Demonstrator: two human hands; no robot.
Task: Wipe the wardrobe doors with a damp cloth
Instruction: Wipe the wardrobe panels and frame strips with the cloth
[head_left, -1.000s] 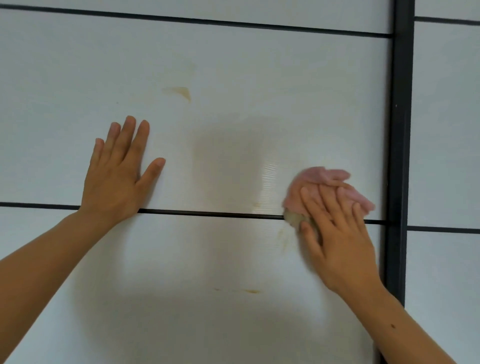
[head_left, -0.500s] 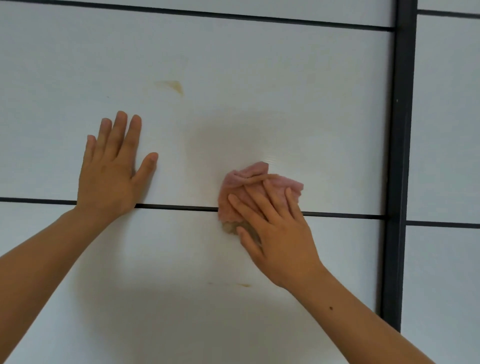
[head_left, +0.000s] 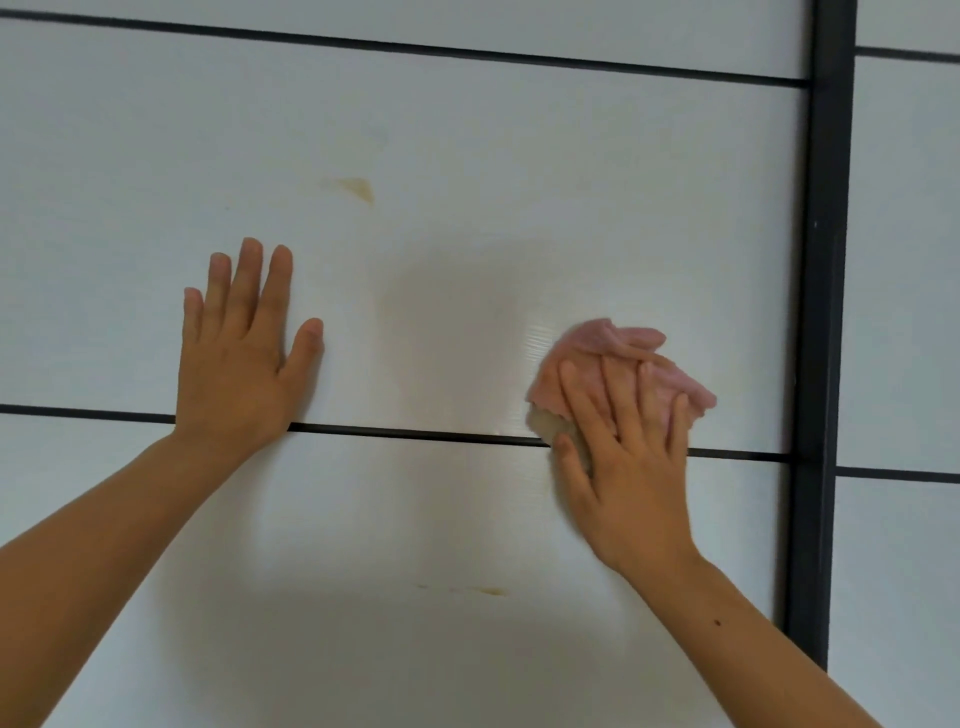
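A white wardrobe door (head_left: 467, 156) with thin black horizontal lines fills the view. My right hand (head_left: 628, 452) presses a bunched pink cloth (head_left: 602, 343) flat against the door with straight fingers, over the lower black line near the door's right side. My left hand (head_left: 239, 353) rests flat on the door to the left, fingers straight and spread, its heel on the same line. A brownish stain (head_left: 358, 188) sits above and between the hands. A fainter brown smear (head_left: 483, 591) lies lower down.
A dark vertical frame strip (head_left: 821, 322) borders the door on the right. Beyond it is a second white door panel (head_left: 904, 260). A soft shadow falls on the door between my hands.
My right hand slid the cloth left along the black line, then back right toward the frame. My left hand has stayed pressed in place.
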